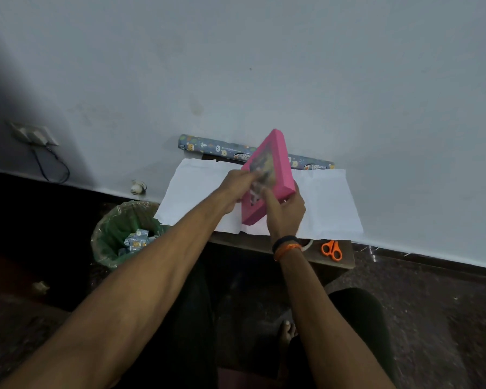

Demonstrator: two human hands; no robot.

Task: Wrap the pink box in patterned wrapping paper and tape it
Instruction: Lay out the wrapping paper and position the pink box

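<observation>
The pink box [275, 164] is held tilted up off the sheet of wrapping paper [326, 203], one corner raised toward the wall [236, 66], the lower corner down just above the sheet. The windowed face of the box is turned toward the camera; the picture behind the window is blurred. The right hand [285, 211] is closed on the lower right edge of the box, thumb lying over the front face, the other fingers wrapped behind and mostly hidden. The left hand [236, 189] is placed on the left edge of the box, its fingers [250, 178] curled onto the front face; motion blur there, so exact contact cannot be told. The sheet is spread white side up on a small brown table [337, 259], its left edge overhanging the table. A roll of patterned wrapping paper [216, 147] is laid along the wall behind the box, its middle hidden by the box. Orange scissors [332, 249] are seen on the table's near right corner, just beside the sheet's edge. A black band and an orange band [288, 247] are worn on the right wrist. A bin [115, 234] with a green liner is seen left of the table, paper scraps inside. A wall socket [34, 133] with a dark cable is seen at far left.
</observation>
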